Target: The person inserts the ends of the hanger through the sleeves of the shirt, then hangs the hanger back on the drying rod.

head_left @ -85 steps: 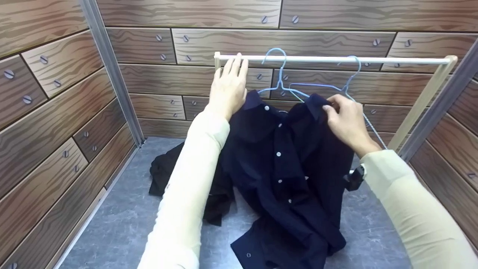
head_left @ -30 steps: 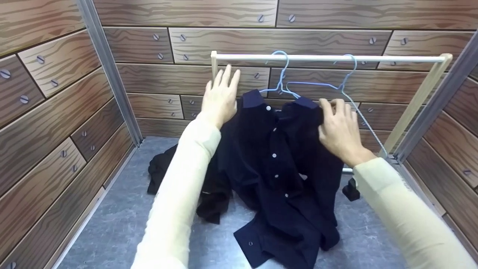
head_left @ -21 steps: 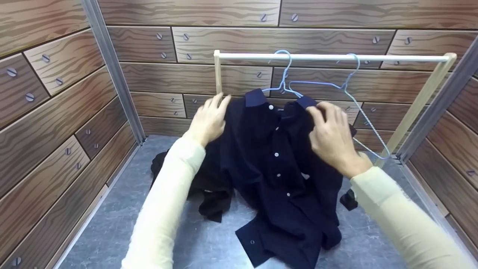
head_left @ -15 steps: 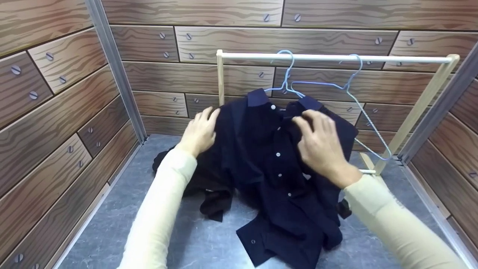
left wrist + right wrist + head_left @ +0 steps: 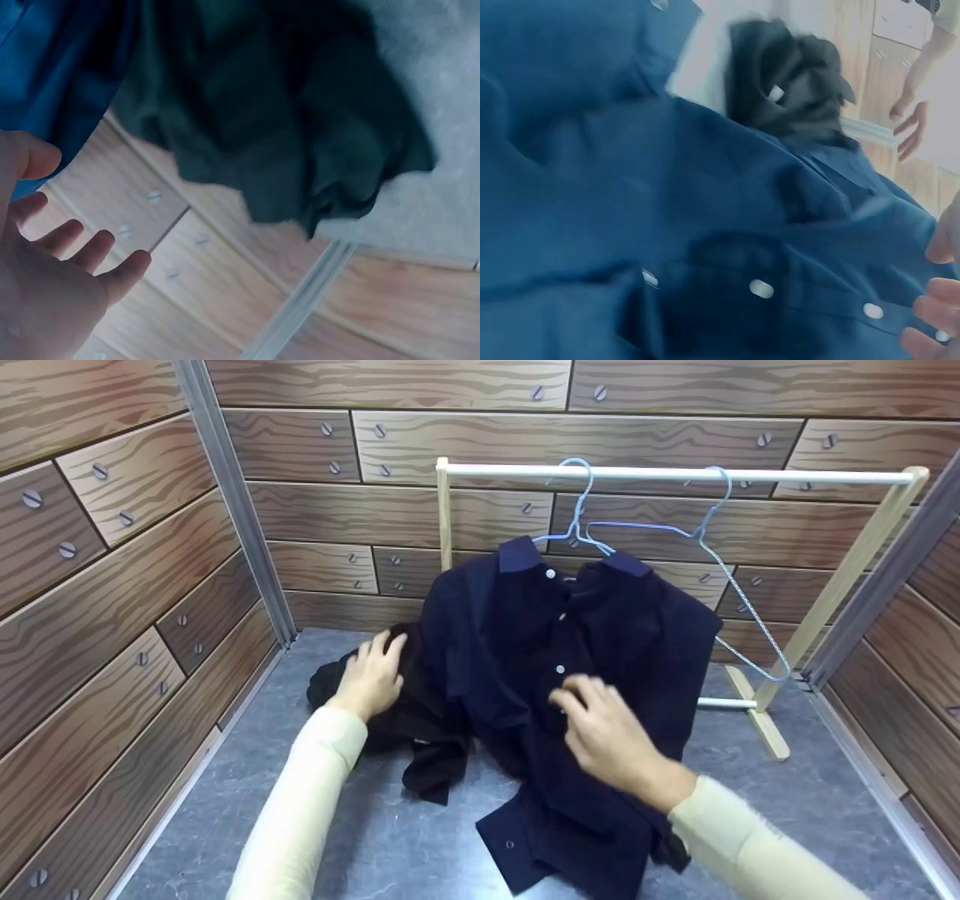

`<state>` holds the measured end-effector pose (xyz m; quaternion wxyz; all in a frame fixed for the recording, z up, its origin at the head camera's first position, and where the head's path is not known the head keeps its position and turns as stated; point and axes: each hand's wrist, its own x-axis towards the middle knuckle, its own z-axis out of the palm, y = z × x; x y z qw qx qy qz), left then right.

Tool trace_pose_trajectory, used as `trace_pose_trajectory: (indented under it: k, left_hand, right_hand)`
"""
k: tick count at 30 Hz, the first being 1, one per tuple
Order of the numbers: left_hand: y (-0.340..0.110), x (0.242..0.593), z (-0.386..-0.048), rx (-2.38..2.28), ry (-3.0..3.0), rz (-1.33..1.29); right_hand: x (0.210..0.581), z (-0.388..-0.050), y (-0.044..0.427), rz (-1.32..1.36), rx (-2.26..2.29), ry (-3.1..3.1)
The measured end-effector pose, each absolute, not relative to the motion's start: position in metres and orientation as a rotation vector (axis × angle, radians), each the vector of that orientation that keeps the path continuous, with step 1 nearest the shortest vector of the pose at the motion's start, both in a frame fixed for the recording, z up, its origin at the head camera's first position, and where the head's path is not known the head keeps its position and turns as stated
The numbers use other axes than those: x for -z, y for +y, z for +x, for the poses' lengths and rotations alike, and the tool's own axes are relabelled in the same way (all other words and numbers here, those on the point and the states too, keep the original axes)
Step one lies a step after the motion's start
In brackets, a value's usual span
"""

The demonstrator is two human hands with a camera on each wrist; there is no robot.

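A navy button-up shirt [image 5: 487, 660] hangs on a blue wire hanger [image 5: 579, 510] hooked over the rack's white bar. Its lower part and a cuff spread over the grey floor. In front of the shirt's button placket is my right hand [image 5: 611, 735], fingers loosely bent and holding nothing. My left hand [image 5: 370, 679] hovers at the shirt's left, before a crumpled black garment [image 5: 439, 761]; in the left wrist view its fingers [image 5: 94, 251] are spread and bare. The dark garment [image 5: 277, 112] and a blue edge of the shirt [image 5: 60, 67] lie beyond that hand.
A second blue hanger [image 5: 739, 592] hangs bare on the right half of the bar [image 5: 787, 476]. The rack's wooden foot [image 5: 765, 733] stands on the floor at the right. Wood-patterned walls [image 5: 300, 510] enclose the left, back and right.
Both hands have come away from the shirt's collar and shoulders and moved down, the left hand leftward, the right toward the middle. The shirt stays hanging, its right shoulder now in view.
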<state>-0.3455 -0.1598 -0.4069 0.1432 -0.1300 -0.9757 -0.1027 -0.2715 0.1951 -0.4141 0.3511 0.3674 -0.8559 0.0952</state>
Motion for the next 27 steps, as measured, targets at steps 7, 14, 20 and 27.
trace_pose_trajectory:
  k: [7, 14, 20, 27]
  left_hand:
    - [-0.165, 0.447, -0.332, 0.364, -2.863, -0.364]
    - [-0.173, 0.474, -0.324, 0.461, -3.077, -0.126]
    - [-0.171, 0.491, -0.322, 0.467, -3.176, -0.104]
    - [-0.162, 0.503, -0.319, 0.358, -3.204, -0.131]
  right_hand:
    - [0.465, -0.244, 0.202, 0.965, -0.304, -2.345]
    - [0.511, -0.202, 0.203, 1.11, -0.282, -2.577]
    - [0.531, -0.185, 0.208, 1.214, -0.24, -2.882]
    - [0.546, -0.201, 0.213, 1.066, -0.285, -2.878]
